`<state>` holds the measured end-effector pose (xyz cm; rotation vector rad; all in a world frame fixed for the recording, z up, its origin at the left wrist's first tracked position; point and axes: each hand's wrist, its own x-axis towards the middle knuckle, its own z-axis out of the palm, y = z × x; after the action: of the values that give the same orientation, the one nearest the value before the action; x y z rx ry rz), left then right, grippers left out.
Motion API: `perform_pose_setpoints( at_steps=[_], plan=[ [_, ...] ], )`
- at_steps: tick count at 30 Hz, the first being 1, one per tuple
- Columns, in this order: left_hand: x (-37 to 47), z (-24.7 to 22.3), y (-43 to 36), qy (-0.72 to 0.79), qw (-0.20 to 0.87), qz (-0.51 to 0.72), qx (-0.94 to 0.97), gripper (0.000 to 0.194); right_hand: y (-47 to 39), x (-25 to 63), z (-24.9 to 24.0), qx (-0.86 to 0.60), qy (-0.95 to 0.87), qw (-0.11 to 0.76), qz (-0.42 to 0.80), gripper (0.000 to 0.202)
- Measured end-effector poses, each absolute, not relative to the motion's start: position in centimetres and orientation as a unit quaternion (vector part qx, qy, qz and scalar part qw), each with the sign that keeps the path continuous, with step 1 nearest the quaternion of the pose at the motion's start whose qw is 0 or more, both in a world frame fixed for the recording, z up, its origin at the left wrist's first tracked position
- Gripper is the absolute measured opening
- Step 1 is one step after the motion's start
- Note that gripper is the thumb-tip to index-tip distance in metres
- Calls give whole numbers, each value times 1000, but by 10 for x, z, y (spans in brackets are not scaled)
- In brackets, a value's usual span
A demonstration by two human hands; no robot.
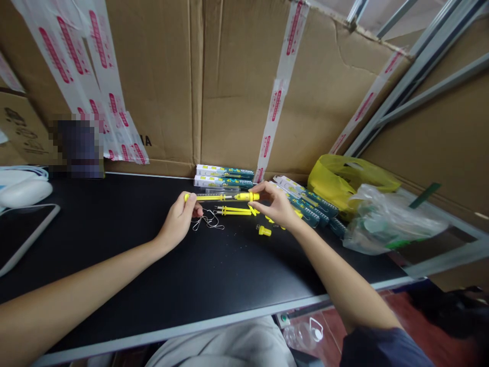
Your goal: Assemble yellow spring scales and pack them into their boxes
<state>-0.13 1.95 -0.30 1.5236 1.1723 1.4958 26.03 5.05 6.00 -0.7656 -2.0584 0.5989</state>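
Brown cardboard (237,97), crossed by printed tape (275,104), is set upright behind a black table (229,275). Over the tabletop a slim yellow tube (208,198) is held nearly level, its long axis running left to right between the two hands. Its left end is clamped between thumb and fingers of the left hand (180,216). Opposite, a yellow cap (244,196) is pinched by the right hand (278,206), thumb below and finger above, roughly in line with the tube. A short silver-and-dark shaft (229,197) is seen between them; whether all are joined cannot be told. Bent wires (208,220) are found just beside the left fingers; yellow rods (237,210) and a loose cap (265,231) are scattered near the right hand, with printed boxes (225,181) laid beyond.
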Motion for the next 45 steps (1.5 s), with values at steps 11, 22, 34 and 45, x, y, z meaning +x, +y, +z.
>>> perform_pose_setpoints(
  at_steps=[11, 22, 34, 45],
  plan=[
    [-1, -1, 19, 443, 345, 582, 588, 34, 52, 260, 61, -295, -828, 427, 211, 21],
    [0, -3, 20, 435, 359, 591, 577, 33, 51, 260, 58, -323, -817, 419, 229, 25],
    [1, -2, 19, 429, 368, 598, 568, 35, 51, 262, 58, -322, -804, 407, 290, 31],
    [1, -2, 18, 425, 368, 605, 564, 35, 52, 261, 58, -332, -810, 404, 265, 33]
  ],
)
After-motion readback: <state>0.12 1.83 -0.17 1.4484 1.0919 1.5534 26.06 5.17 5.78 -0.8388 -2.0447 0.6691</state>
